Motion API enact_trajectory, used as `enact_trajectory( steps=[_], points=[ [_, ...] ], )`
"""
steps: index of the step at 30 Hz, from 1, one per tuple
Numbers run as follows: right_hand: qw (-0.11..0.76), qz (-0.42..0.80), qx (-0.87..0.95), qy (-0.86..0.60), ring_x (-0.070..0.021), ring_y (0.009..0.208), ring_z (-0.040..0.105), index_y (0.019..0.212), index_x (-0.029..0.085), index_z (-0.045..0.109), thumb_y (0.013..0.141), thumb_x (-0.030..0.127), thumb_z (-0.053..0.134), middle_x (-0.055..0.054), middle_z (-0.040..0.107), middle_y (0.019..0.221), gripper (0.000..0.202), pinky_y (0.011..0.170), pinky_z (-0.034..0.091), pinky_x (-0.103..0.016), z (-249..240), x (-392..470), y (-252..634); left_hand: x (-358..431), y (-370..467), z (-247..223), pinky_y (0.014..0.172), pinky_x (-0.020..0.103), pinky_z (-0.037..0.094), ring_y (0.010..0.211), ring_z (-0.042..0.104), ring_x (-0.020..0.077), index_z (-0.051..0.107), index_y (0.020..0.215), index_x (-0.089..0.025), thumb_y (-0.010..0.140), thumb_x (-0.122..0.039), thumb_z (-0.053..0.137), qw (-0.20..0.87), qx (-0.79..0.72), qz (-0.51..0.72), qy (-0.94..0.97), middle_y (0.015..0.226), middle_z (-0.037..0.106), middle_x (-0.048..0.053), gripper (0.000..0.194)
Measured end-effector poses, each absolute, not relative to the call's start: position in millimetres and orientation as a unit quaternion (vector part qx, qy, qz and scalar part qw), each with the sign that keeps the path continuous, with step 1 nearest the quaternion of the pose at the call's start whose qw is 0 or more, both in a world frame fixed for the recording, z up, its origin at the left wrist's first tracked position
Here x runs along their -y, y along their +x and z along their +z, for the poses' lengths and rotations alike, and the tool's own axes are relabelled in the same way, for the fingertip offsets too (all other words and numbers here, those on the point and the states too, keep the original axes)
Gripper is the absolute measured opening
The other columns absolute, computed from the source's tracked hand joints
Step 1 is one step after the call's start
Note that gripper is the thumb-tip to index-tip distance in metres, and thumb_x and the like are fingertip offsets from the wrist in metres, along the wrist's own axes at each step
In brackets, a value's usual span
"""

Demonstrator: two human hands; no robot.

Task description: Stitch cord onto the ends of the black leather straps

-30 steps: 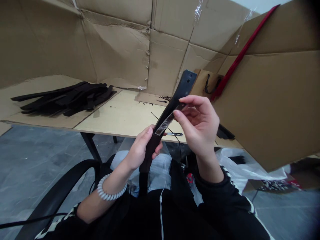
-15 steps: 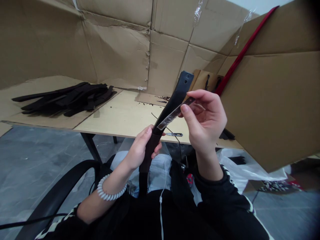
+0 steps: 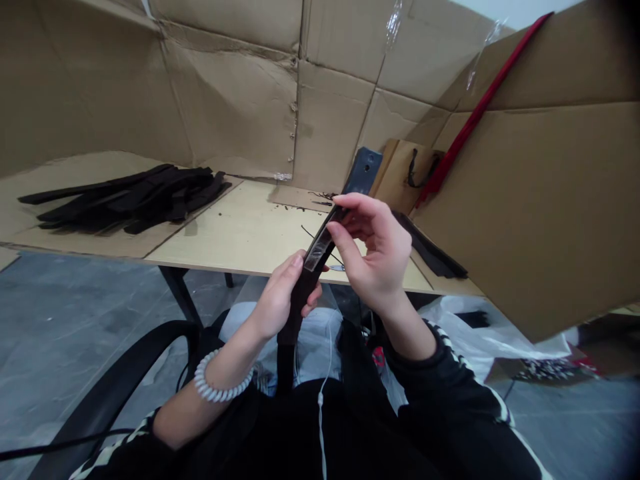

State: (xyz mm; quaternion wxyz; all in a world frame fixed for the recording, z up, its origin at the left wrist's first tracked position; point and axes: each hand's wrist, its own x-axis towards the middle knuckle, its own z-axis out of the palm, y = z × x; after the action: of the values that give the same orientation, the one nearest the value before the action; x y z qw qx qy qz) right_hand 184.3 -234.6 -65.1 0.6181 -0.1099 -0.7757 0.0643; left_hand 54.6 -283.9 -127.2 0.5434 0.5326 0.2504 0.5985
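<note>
A long black strap (image 3: 299, 303) runs upward from my lap, and my left hand (image 3: 281, 293) is wrapped around its dark sleeve-like lower part. Its upper end is a stiff, dark blue-black band with two round holes. My right hand (image 3: 373, 250) pinches a narrow strip with a clear, shiny end (image 3: 317, 252) between thumb and fingers. That strip lies along the face of the strap, its clear end close to my left thumb. The right fingers cover the strip's upper part. Small thread snips (image 3: 338, 267) lie on the table behind the strap, mostly hidden.
Black strips (image 3: 145, 197) are heaped on cardboard at the left of the table (image 3: 235, 230). Cardboard walls (image 3: 340, 113) enclose the back and right. More dark strips (image 3: 435, 253) and a brown paper bag (image 3: 400, 175) are at the right. A chair armrest (image 3: 115, 387) is at lower left.
My right hand has moved left and down, bringing the strip from an angle off the strap to lie along it. My left hand keeps its grip in nearly the same place.
</note>
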Motion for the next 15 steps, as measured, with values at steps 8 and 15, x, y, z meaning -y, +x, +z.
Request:
enact_trajectory(
  steps=[8, 15],
  points=[
    [0.663, 0.081, 0.732, -0.131, -0.0123, 0.068, 0.059, 0.113, 0.025, 0.061, 0.093, 0.021, 0.060, -0.001, 0.058, 0.085, 0.021, 0.064, 0.060, -0.028, -52, 235, 195, 285, 53, -127, 0.042, 0.019, 0.033, 0.039, 0.042, 0.0064, 0.054, 0.100, -0.013, 0.097, -0.054, 0.038, 0.550, -0.241, 0.599, 0.530, 0.053, 0.049, -0.005, 0.044],
    [0.671, 0.104, 0.725, -0.118, -0.0102, 0.067, 0.058, 0.110, 0.026, 0.062, 0.092, 0.022, 0.063, 0.000, 0.056, 0.085, 0.019, 0.063, 0.059, -0.025, -54, 235, 193, 284, 52, -128, 0.041, 0.020, 0.033, 0.039, 0.042, 0.0066, 0.053, 0.098, -0.014, 0.097, -0.054, 0.039, 0.546, -0.248, 0.602, 0.527, 0.052, 0.049, -0.005, 0.043]
  ],
)
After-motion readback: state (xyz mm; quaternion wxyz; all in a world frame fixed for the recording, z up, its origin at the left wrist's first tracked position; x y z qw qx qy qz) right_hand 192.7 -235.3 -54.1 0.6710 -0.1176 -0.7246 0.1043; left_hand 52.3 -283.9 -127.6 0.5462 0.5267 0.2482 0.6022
